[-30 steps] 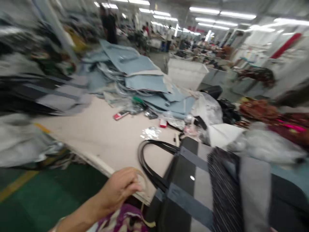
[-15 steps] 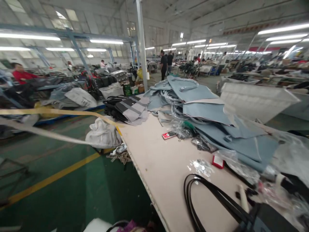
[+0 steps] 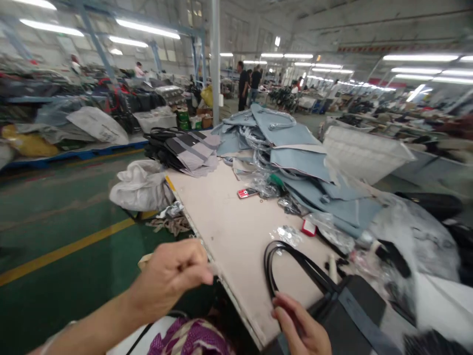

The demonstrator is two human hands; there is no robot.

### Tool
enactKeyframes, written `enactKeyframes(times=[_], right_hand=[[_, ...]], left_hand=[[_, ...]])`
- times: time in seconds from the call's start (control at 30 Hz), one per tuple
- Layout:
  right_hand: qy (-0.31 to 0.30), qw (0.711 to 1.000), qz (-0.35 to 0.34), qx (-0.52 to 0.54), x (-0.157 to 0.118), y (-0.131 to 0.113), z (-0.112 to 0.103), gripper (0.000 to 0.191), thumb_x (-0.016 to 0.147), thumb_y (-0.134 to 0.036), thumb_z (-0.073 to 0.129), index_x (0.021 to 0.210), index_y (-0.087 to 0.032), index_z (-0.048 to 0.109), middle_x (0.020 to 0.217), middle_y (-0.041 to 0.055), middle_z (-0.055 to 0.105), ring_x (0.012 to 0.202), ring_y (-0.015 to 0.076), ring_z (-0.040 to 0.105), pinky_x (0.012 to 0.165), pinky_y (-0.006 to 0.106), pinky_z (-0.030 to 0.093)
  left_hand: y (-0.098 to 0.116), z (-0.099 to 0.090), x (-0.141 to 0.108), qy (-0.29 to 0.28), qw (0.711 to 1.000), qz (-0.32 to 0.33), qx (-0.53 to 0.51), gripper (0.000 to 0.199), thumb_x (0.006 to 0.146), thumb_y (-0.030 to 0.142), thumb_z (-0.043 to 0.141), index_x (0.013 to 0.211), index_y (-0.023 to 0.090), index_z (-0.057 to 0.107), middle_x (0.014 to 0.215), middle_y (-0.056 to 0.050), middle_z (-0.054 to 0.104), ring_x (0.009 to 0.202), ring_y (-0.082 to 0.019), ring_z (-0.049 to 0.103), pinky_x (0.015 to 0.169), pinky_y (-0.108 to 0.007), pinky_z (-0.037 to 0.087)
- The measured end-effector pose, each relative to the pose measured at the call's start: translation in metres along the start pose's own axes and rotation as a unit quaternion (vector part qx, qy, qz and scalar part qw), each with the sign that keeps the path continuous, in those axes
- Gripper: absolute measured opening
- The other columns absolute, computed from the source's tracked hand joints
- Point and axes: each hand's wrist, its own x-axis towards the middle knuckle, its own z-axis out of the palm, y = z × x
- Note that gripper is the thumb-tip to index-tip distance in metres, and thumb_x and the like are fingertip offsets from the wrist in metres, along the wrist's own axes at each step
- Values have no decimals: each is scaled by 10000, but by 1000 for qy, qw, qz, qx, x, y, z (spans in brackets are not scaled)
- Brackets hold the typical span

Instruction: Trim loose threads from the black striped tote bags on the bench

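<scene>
My left hand (image 3: 177, 271) is raised over the left table edge, its fingers curled closed. A small beige piece (image 3: 145, 261) shows behind the fist and a pale bit by the thumb; what it grips is mostly hidden. My right hand (image 3: 301, 325) is low at the near table edge, thumb and fingers pinched on the thin black bag handle (image 3: 271, 254). That handle loops up from a dark bag (image 3: 354, 305) with a grey strap, lying at the near right. Small clear discs (image 3: 288, 235) are scattered beyond the loop.
Blue-grey bag panels (image 3: 299, 162) are heaped across the table's far right. Dark and grey bag pieces (image 3: 192, 150) lie at the far left corner. A red-keyed phone (image 3: 247, 193), a red box (image 3: 308, 228) and plastic wrap lie between. A white sack (image 3: 142, 185) is beside the table.
Both hands have come into view from below. The long tan strip that stretched across the left is gone from sight, apart perhaps from a small beige piece. The view has shifted slightly.
</scene>
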Motion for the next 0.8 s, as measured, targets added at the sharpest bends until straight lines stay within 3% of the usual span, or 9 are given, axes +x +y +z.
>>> enactKeyframes(times=[0.07,0.13,0.23,0.5,0.67,0.8], right_hand=[[4,999,20,49,-12,-24,-11,227,909,-363,688,1043,-219,802,940,77,804,783,200,782,734,223,636],[38,998,4,56,-23,-45,-21,171,914,-284,674,1022,-226,794,913,58,787,784,174,759,730,223,616],[59,996,-46,40,-37,-59,-34,188,877,-163,659,1007,-224,779,858,26,760,784,142,718,733,212,573],[103,992,-74,6,-80,-41,-72,207,899,-92,615,1007,-189,762,885,42,767,797,135,701,760,221,542],[106,985,-123,-61,-91,-26,-90,124,905,-127,663,978,-177,749,846,45,760,777,154,685,738,254,541],[116,975,-143,-124,-96,-13,-97,122,944,-156,604,911,-190,716,795,38,754,720,159,678,671,272,524]], left_hand=[[4,62,-8,-62,996,50,-46,522,1004,547,506,622,192,485,562,56,540,499,-61,517,492,-174,393],[9,111,-17,-112,986,109,-63,452,1009,488,542,667,194,513,587,51,546,536,-72,522,531,-188,389],[14,156,-25,-168,968,169,-78,382,994,439,592,708,198,514,620,49,545,566,-85,512,563,-204,380],[30,208,-29,-231,942,239,-56,361,998,452,571,747,210,477,640,51,499,575,-110,478,577,-251,339],[46,232,-28,-247,925,289,-10,354,1012,441,543,752,216,461,659,39,502,586,-130,482,573,-273,337],[51,246,-31,-262,921,290,11,374,1030,444,500,734,216,476,654,31,524,584,-138,509,570,-286,350]])
